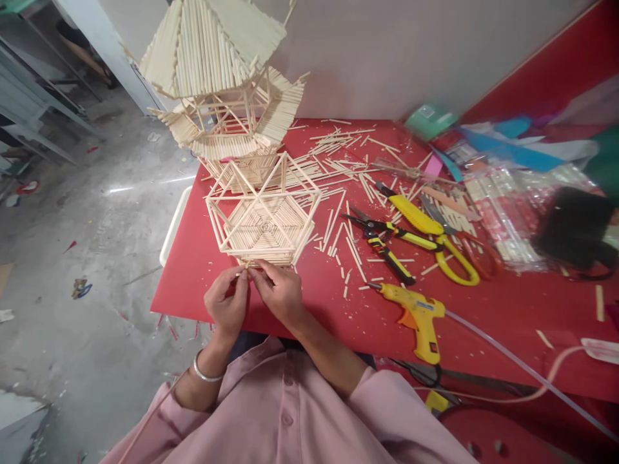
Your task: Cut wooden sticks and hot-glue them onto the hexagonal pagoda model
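Observation:
A hexagonal frame of thin wooden sticks [271,225] lies on the red table, its base filled with rings of sticks. At its near edge, my left hand [227,299] and my right hand [279,291] meet with fingertips pinched together. Between the fingertips shows the end of a thin wooden stick [240,273]; most of it is hidden by the fingers. I cannot tell whether it is attached to the frame. Right behind the frame stands a tiered stick model [207,64] with sloping roofs.
A yellow glue gun [418,316] lies to the right, a clear glue stick trailing from it. Beyond are black-and-yellow pliers [382,248], yellow-handled scissors [459,261], scattered loose sticks [338,142] and plastic-wrapped stick packs [507,212]. The table [181,277] ends at left above a concrete floor.

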{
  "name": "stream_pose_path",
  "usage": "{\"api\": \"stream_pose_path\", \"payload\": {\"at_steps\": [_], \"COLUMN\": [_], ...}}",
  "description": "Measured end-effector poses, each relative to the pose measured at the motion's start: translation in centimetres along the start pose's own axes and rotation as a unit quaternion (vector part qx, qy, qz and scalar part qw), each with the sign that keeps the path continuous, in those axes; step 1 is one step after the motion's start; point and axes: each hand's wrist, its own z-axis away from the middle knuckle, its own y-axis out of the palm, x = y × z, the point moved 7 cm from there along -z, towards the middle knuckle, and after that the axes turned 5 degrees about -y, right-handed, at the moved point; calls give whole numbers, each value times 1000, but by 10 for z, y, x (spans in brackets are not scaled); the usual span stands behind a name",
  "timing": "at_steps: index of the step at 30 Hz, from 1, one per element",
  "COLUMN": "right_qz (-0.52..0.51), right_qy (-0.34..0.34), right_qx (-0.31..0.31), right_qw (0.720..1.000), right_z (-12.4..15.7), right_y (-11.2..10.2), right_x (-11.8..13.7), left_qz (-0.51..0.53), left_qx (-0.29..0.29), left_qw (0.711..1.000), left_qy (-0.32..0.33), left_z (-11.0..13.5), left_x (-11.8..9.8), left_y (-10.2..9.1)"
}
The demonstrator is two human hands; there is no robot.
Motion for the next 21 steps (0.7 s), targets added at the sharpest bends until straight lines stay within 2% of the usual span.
{"api": "stream_pose_path", "payload": {"at_steps": [21], "right_qz": [-3], "right_qy": [4], "right_qx": [7], "right_qw": [1000], "right_z": [0], "right_y": [0], "right_x": [0], "left_qz": [4], "left_qx": [4], "left_qw": [1000], "left_qy": [-8], "left_z": [0], "left_x": [0], "left_y": [0]}}
